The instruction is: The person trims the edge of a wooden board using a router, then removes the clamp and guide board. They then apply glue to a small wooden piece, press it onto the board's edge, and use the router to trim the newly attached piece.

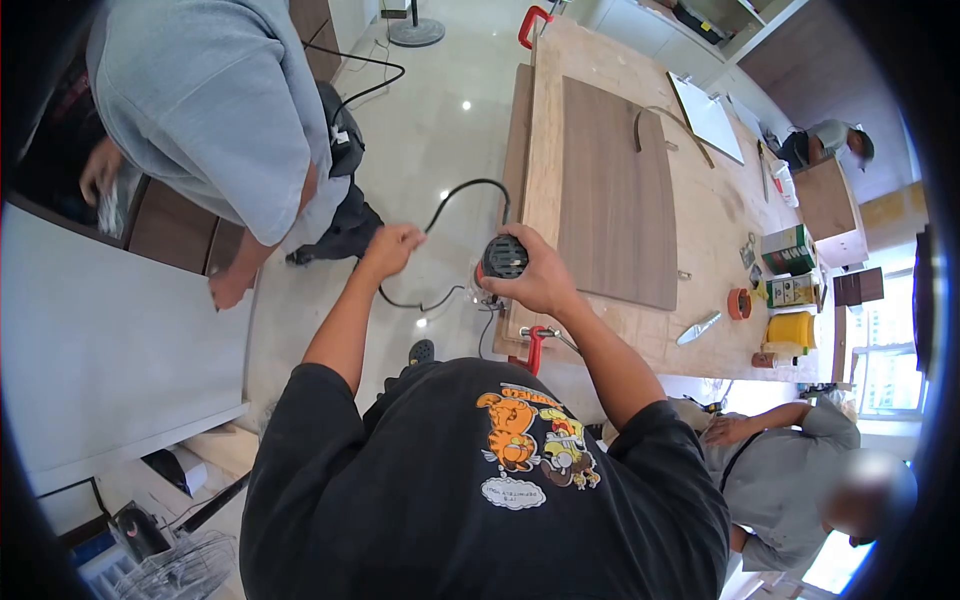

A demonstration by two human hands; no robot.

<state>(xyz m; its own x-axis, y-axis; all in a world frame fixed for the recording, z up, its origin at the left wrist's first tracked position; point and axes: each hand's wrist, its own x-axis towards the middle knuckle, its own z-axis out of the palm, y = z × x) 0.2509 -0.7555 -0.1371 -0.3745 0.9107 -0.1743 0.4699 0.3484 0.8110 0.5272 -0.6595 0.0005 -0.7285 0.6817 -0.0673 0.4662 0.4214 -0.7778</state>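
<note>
My right hand point(540, 275) is wrapped round the black, vented top of a trim router point(505, 257) at the near left edge of the wooden worktable point(620, 335). Part of its red body and clear base shows below the hand. From the tool a black power cord point(462, 186) loops up and over to my left hand point(398, 248), which is closed on it above the floor. A brown wood-grain panel point(618, 190) lies on the table, to the right of the tool.
Red clamps point(535, 347) grip the table's edge. Cans point(792, 290), a yellow tub point(790, 330), an orange cup point(739, 304) and a putty knife point(698, 328) sit at the right. One person point(210, 110) stands left, another point(775, 470) lower right, a third point(825, 145) at the far right.
</note>
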